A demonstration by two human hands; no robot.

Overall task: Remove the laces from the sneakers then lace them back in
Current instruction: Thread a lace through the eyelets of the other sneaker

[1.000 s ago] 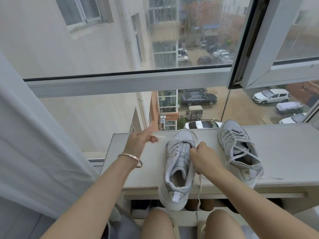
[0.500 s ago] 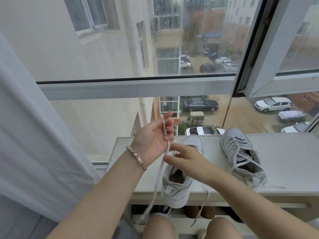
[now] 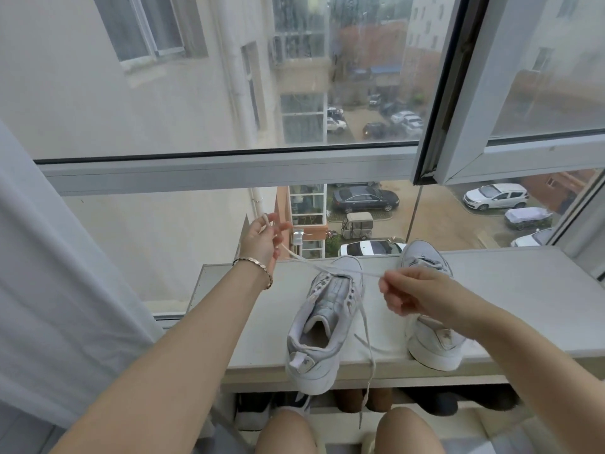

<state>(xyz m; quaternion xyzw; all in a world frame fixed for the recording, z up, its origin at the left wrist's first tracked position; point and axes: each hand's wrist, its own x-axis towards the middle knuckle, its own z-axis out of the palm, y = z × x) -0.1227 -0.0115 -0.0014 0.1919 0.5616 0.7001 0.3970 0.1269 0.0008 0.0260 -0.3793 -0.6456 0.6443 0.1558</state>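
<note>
Stretching the flat white lace (image 3: 363, 273) taut, the left hand (image 3: 260, 242) curls round one side and the right hand (image 3: 414, 294) pinches the other; between both grips sits the pale grey leather sneaker (image 3: 322, 322). Even, gentle pulls should suit.

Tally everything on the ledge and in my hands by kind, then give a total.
Sneakers: 2, the near sneaker and the laced sneaker
Laces: 2, the loose lace pinched by left hand and right hand, and the threaded lace
Bracelets: 1, the bracelet
Total: 5
</note>
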